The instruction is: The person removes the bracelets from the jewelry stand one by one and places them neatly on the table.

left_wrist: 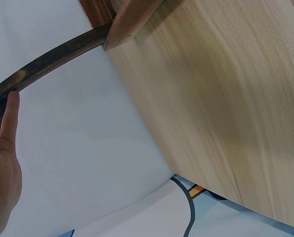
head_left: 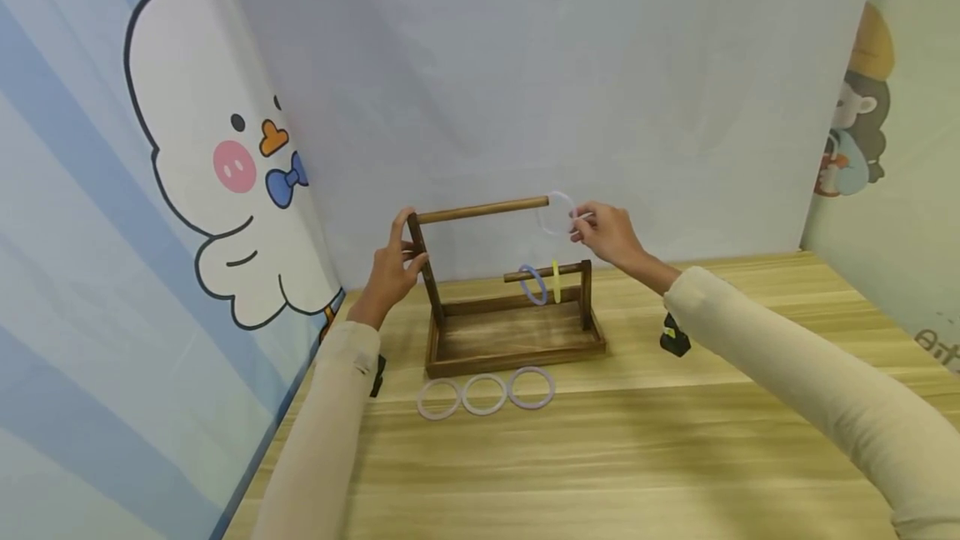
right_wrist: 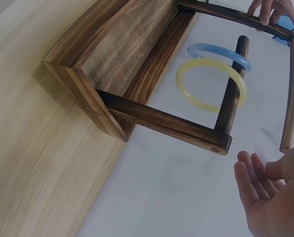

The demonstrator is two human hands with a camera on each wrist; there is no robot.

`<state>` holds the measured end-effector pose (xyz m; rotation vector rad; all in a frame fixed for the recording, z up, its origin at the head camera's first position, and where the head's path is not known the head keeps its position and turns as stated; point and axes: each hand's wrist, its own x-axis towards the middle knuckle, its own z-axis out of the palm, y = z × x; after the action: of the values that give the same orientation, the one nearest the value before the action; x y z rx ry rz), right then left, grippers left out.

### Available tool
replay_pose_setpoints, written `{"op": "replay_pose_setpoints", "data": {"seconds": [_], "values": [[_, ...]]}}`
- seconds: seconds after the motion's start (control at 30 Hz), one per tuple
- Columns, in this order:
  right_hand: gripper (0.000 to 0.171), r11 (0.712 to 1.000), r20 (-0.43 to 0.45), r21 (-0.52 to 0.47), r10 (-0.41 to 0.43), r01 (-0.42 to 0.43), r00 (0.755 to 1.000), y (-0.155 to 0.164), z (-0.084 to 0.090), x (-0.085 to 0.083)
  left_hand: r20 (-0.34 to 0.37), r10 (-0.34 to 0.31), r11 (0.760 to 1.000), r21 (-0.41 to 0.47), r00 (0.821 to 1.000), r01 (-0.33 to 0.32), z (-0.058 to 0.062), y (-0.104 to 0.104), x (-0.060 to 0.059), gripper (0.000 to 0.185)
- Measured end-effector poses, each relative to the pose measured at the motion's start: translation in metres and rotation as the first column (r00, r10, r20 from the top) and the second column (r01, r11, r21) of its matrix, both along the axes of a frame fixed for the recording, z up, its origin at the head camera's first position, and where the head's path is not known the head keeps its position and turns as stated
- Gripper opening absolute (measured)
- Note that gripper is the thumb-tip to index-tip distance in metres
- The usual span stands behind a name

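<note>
A wooden rack (head_left: 517,361) with a tray base carries a long upper bar (head_left: 483,210) and a shorter lower bar (right_wrist: 229,106). My left hand (head_left: 390,269) holds the tall left post (left_wrist: 53,61) near its top, thumb and fingers on either side. With my right hand (head_left: 609,232) I pinch a pale translucent ring (head_left: 542,223) at the free end of the upper bar; whether the bar passes through it I cannot tell. In the right wrist view this ring is barely visible. A blue ring (right_wrist: 213,49) and a yellow ring (right_wrist: 186,94) hang on the lower bar.
Three pale rings, a left one (head_left: 422,407), a middle one (head_left: 467,402) and a right one (head_left: 551,397), lie in a row before the rack on the wooden table (head_left: 600,465). Behind stands a plain pale curtain (head_left: 525,90); a printed duck curtain (head_left: 180,90) hangs at left.
</note>
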<state>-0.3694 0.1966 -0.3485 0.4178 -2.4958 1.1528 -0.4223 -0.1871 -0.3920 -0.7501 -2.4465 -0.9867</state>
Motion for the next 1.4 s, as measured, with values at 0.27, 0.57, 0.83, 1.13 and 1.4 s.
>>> {"op": "replay_pose_setpoints", "data": {"seconds": [0.27,0.57,0.83,1.13,1.4], "values": [[0.025,1.0,0.029,0.011,-0.005,0.005,1.0,0.006,-0.002,0.007,-0.006,0.003,1.0,-0.009,1.0,-0.003,0.0,-0.001,0.0,0.085],[0.025,1.0,0.023,0.028,0.012,-0.012,1.0,0.011,-0.005,0.017,-0.01,0.005,1.0,-0.015,1.0,-0.005,0.0,-0.002,0.0,0.085],[0.025,0.998,0.044,0.033,0.047,-0.049,0.998,0.016,-0.006,0.031,0.013,0.011,1.0,-0.015,1.0,-0.01,0.001,-0.002,0.002,0.085],[0.024,0.996,0.062,-0.003,0.086,-0.086,0.994,0.021,-0.013,0.053,0.023,0.009,1.0,-0.013,1.0,-0.008,0.003,-0.003,0.003,0.086],[0.024,0.991,0.057,0.011,0.134,-0.134,0.989,0.024,-0.031,0.072,0.033,0.016,1.0,-0.012,0.999,-0.015,0.002,-0.004,0.003,0.087]]}}
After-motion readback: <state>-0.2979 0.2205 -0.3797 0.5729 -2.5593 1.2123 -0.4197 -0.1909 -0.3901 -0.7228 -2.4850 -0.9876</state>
